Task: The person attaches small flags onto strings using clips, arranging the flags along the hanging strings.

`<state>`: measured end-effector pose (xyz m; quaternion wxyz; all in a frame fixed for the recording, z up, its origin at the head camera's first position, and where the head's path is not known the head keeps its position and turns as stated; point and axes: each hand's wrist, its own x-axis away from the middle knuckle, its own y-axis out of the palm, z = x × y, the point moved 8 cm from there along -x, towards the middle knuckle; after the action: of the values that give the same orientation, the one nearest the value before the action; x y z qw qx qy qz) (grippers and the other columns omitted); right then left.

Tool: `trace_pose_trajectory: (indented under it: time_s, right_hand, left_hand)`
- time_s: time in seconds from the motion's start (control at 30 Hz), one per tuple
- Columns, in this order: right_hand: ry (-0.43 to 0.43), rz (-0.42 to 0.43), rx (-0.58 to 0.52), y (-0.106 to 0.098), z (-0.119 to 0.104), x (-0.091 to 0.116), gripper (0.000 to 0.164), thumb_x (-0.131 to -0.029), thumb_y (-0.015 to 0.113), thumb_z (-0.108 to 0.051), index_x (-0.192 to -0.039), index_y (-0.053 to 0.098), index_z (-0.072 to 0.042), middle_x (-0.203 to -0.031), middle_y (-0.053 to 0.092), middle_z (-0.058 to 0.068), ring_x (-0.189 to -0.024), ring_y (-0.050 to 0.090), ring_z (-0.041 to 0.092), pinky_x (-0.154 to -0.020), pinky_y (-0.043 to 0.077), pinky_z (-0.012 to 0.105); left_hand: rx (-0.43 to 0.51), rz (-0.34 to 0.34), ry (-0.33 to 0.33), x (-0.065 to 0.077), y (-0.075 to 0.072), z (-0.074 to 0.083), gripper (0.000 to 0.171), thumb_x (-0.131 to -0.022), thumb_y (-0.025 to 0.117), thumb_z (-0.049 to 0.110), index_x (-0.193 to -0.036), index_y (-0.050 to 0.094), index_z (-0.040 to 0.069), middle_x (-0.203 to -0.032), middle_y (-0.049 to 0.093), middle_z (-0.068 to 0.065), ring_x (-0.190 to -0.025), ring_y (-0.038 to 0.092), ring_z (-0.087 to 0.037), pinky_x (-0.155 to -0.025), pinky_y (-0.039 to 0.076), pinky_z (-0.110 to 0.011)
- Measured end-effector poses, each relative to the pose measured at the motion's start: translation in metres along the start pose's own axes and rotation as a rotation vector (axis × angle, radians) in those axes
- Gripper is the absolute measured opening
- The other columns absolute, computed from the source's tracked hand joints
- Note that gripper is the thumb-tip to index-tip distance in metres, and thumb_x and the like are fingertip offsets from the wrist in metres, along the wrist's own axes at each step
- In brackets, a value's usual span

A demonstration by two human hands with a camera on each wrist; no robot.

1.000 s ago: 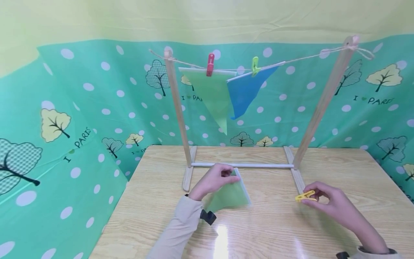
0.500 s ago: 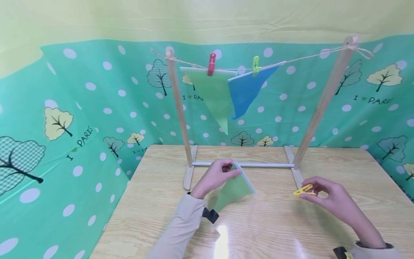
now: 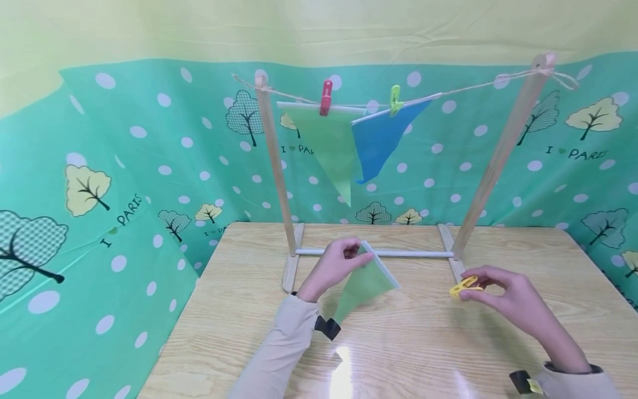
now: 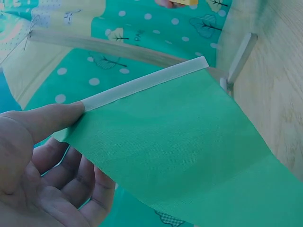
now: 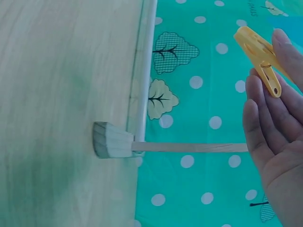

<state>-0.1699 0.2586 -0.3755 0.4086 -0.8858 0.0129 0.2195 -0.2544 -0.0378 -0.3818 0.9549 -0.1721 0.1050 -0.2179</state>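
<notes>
A green triangular pennant flag [image 3: 366, 285] with a white top edge hangs from my left hand [image 3: 336, 266], which pinches one end of that edge between thumb and fingers. In the left wrist view the flag [image 4: 180, 137] spreads out past the thumb, its lower tip cut off by the frame. My right hand [image 3: 503, 291] holds a yellow clothespin [image 3: 464, 286] between thumb and fingers, above the table near the rack's right foot. The right wrist view shows the clothespin [image 5: 259, 54] with its handles by the thumb and fingers.
Behind the hands stands a wooden rack with a left post [image 3: 275, 166], a right post [image 3: 498, 160] and a white crossbar [image 3: 413, 254]. Its string [image 3: 478, 87] bears a green flag [image 3: 326, 138] under a red clothespin [image 3: 325, 98] and a blue flag [image 3: 384, 138] under a green clothespin [image 3: 395, 101].
My left hand has risen and moved slightly right, lifting the green flag off the table. The right hand with the yellow clothespin has shifted a little up and left.
</notes>
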Motion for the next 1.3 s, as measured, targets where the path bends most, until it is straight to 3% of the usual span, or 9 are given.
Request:
trace_pose_trajectory:
  time_s: [0.27,0.5,0.77,1.13,1.3]
  right_hand:
    - [-0.038,-0.010,0.003,-0.006,-0.007,-0.009,0.028,-0.078,0.084,-0.008,-0.104,0.074,-0.012,-0.093,0.073,-0.001,-0.082,0.057,-0.006,-0.070,0.047,0.007]
    - [-0.031,-0.012,-0.038,-0.008,-0.010,-0.017,0.033,-0.079,0.083,-0.007,-0.109,0.071,-0.010,-0.095,0.072,0.002,-0.083,0.059,-0.006,-0.074,0.047,0.006]
    - [0.015,0.009,-0.111,-0.010,-0.011,-0.021,0.039,-0.075,0.085,-0.003,-0.105,0.060,-0.004,-0.094,0.064,-0.001,-0.081,0.061,-0.006,-0.068,0.051,0.010]
    - [-0.017,0.077,-0.057,-0.019,-0.014,-0.022,0.035,-0.071,0.088,-0.004,-0.100,0.069,-0.005,-0.090,0.071,0.005,-0.080,0.059,-0.011,-0.071,0.048,0.004]
    - [-0.024,0.088,-0.031,-0.023,-0.015,-0.023,0.032,-0.075,0.086,-0.008,-0.105,0.073,-0.006,-0.092,0.072,-0.004,-0.082,0.057,-0.014,-0.073,0.045,0.001]
  left_hand:
    - [0.036,0.025,-0.003,-0.009,0.001,0.008,0.015,-0.094,0.070,0.021,-0.099,0.070,0.007,-0.082,0.061,0.002,-0.072,0.054,-0.009,-0.066,0.046,-0.019]
    - [0.065,0.038,-0.014,-0.011,0.003,0.016,0.016,-0.094,0.070,0.023,-0.099,0.069,0.007,-0.086,0.061,-0.004,-0.072,0.052,-0.010,-0.067,0.046,-0.020]
    - [0.086,0.045,-0.003,-0.013,0.004,0.020,0.014,-0.095,0.069,0.021,-0.098,0.068,0.007,-0.080,0.058,0.002,-0.068,0.050,-0.010,-0.065,0.045,-0.020]
    - [0.094,0.058,0.005,-0.016,0.005,0.027,0.015,-0.095,0.069,0.021,-0.099,0.069,0.007,-0.086,0.060,-0.003,-0.070,0.049,-0.011,-0.064,0.043,-0.019]
    - [0.111,0.068,0.022,-0.018,0.006,0.030,0.015,-0.095,0.069,0.020,-0.098,0.068,0.006,-0.085,0.060,-0.003,-0.069,0.048,-0.011,-0.063,0.041,-0.020]
